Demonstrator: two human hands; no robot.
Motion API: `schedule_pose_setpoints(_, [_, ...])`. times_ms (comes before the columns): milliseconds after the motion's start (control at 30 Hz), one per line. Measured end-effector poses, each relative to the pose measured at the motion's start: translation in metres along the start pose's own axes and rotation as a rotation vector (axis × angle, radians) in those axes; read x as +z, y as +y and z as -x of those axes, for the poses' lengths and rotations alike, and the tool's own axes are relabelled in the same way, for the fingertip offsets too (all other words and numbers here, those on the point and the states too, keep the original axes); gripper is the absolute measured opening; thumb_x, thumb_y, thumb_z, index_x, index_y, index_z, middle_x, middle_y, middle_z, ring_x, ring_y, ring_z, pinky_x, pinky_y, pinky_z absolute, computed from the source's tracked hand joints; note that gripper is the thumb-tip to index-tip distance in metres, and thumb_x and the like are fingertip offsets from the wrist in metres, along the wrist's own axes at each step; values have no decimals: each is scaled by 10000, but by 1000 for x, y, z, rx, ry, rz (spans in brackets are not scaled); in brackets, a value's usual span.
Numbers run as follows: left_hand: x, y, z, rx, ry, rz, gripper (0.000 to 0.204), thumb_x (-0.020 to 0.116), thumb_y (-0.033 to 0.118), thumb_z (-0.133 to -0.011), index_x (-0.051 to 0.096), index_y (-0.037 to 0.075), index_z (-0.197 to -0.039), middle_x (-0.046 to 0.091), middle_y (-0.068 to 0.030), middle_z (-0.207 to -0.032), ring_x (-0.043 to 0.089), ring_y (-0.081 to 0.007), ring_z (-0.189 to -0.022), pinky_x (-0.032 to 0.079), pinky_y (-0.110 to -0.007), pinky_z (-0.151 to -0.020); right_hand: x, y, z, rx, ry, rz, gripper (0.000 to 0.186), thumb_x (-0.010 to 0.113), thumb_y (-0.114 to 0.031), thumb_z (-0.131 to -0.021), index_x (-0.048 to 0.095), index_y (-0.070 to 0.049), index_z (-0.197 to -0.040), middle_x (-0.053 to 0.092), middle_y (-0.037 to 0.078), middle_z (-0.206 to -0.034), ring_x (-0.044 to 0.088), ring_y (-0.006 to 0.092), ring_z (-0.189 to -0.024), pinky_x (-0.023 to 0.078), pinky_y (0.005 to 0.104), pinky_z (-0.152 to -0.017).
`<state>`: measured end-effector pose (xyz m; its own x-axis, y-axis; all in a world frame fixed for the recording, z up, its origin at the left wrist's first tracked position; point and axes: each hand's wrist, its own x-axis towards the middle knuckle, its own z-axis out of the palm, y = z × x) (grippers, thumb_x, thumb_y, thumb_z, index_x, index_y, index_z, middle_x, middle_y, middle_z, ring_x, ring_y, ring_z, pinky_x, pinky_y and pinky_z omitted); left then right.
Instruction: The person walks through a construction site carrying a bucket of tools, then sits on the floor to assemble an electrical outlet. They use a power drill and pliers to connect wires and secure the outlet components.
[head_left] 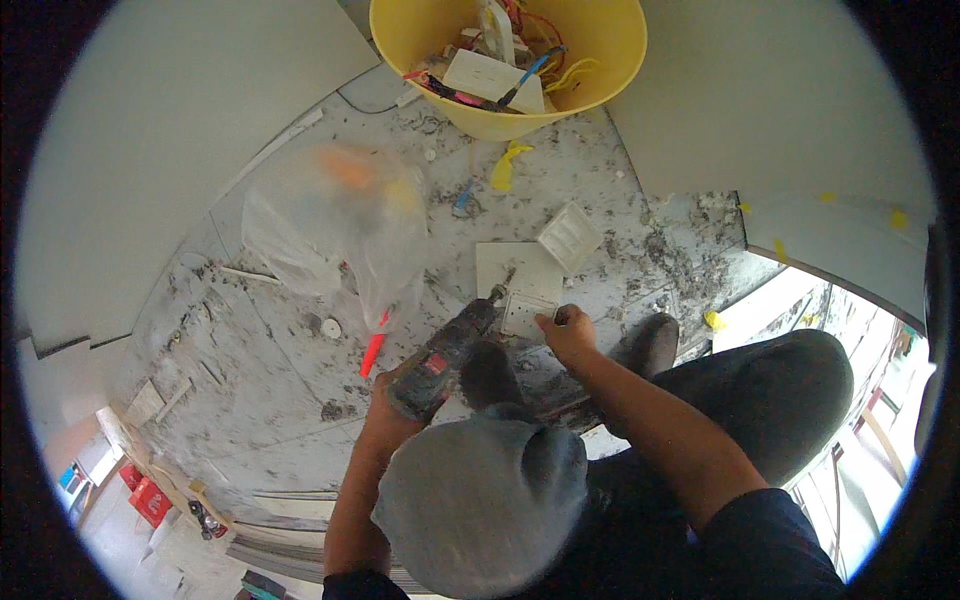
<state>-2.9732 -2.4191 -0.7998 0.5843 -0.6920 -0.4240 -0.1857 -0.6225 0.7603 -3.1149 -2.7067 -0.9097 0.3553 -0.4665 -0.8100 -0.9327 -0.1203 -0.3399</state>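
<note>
A dark, dusty cordless drill [440, 360] is gripped in my left hand [392, 408], its bit pointing away from me over a flat white panel [505, 262] on the floor. My right hand [570, 338] closes its fingers at the edge of a small white square plate with holes [527, 314], just right of the drill's chuck. Whether the bit touches the plate or panel, I cannot tell. Behind my right hand, a white open square box [570, 238] overlaps the panel's corner. A grey rounded cloth shape [480, 510] hides part of the lower middle.
At the far side stands a yellow bucket [490, 125] holding wires and white scraps. A clear plastic bag [330, 220] lies to the left, with a red-handled tool [373, 352] beside it. Debris litters the floor between pale walls. My shoes [652, 345] are close to the plate.
</note>
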Motion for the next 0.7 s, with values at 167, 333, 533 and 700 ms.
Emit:
schedule_pose_setpoints(167, [37, -37, 12, -244, -53, 267, 418, 827, 106, -838, 698, 4, -1222, 766, -153, -1124, 748, -262, -1066, 568, -365, -917, 38, 26, -21, -176, 6, -373, 295, 703, -246, -967, 571, 8, -1038, 686, 177, -886, 676, 317, -791, 533, 425, -668])
schedule_pose_setpoints(333, [19, 18, -16, -259, -103, 191, 353, 793, 106, -873, 705, 7, -1200, 770, -142, -1103, 750, -259, -1037, 570, -376, -894, 25, 25, -26, -150, -24, -177, 182, 641, -128, -1017, 584, 4, -1129, 704, 123, -922, 695, 200, -817, 560, 347, -608])
schedule_pose_setpoints(533, [30, 7, -26, -442, -72, 448, 339, 779, 116, -889, 695, 3, -1198, 762, -122, -1081, 731, -231, -995, 557, -358, -884, 13, 1, -14, -209, 66, -265, 254, 701, -215, -931, 583, 7, -966, 677, 211, -814, 665, 396, -749, 505, 489, -686])
schedule_pose_setpoints(700, [33, 0, -30, -463, -76, 503, 351, 777, 126, -890, 691, 11, -1210, 755, -110, -1103, 712, -205, -1014, 547, -353, -899, -11, -25, 2, -147, 53, -109, 256, 700, -223, -922, 587, 1, -979, 687, 225, -834, 685, 432, -800, 517, 508, -710])
